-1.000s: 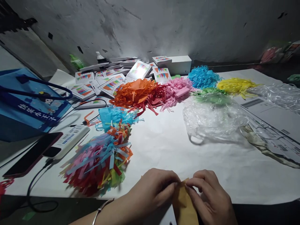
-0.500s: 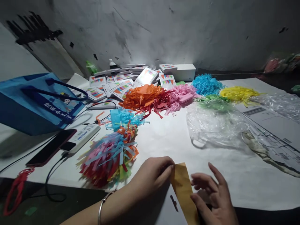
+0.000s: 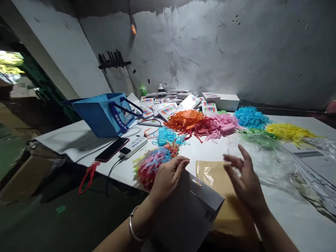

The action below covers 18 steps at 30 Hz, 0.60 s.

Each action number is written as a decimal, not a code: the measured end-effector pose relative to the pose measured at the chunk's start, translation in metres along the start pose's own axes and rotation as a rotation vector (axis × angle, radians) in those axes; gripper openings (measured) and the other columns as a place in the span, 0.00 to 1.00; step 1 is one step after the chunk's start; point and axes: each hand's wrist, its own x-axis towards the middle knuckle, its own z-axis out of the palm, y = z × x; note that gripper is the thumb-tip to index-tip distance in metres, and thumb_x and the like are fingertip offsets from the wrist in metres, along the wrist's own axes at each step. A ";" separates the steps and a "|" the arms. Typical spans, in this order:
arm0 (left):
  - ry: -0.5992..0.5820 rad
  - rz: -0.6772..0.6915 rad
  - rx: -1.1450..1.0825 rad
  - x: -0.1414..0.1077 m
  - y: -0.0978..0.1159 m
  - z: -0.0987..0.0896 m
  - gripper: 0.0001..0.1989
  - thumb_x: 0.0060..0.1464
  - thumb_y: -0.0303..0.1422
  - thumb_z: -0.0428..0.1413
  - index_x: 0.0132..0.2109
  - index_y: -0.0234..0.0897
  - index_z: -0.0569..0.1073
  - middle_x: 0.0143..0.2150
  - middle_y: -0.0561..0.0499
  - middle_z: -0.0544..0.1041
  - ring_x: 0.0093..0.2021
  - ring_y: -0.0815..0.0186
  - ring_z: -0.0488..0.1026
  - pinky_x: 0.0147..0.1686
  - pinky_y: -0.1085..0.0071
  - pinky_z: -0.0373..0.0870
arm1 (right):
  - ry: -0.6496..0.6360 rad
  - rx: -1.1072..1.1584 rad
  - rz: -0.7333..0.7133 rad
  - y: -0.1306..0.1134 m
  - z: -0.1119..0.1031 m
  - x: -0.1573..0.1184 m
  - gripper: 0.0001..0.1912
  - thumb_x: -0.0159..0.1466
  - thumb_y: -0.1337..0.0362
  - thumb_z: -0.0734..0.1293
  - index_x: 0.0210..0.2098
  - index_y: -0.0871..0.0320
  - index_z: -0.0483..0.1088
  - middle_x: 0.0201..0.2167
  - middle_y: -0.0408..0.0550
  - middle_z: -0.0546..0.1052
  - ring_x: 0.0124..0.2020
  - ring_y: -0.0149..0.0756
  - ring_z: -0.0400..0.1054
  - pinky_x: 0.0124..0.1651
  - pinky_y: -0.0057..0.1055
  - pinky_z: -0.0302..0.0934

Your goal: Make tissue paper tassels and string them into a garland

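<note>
My left hand (image 3: pixel 169 178) pinches the upper left edge of a flat white card packet (image 3: pixel 183 213), which has a hanging slot near its top and stands tilted toward me. Behind and to the right of it, a brown kraft-paper envelope or sheet (image 3: pixel 214 175) lies at the table's front edge. Over its right side my right hand (image 3: pixel 244 182) is raised with fingers apart, holding nothing; its fingertips are slightly blurred. A multicoloured tassel bunch (image 3: pixel 151 166) lies just left of my left hand, partly hidden by it.
Piles of orange (image 3: pixel 186 119), pink (image 3: pixel 223 124), blue (image 3: pixel 251 117) and yellow (image 3: pixel 288 131) tassels line the table, with printed packets (image 3: pixel 168 111) behind. A clear plastic bag (image 3: pixel 270 161) lies right. At left are a blue bag (image 3: pixel 98 115), phone (image 3: pixel 112 149), power bank (image 3: pixel 133 147) and cables.
My view has swung left and back. The white packet has come up, showing more of its face. More of the brown paper shows, and my right hand has lifted away from its edge.
</note>
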 end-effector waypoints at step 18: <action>-0.327 -0.364 -0.587 -0.062 -0.014 -0.004 0.17 0.52 0.44 0.63 0.35 0.32 0.78 0.28 0.51 0.77 0.29 0.66 0.71 0.29 0.74 0.64 | -0.427 0.275 0.296 -0.057 0.013 -0.119 0.16 0.62 0.49 0.69 0.28 0.54 0.73 0.24 0.40 0.70 0.26 0.30 0.64 0.28 0.24 0.57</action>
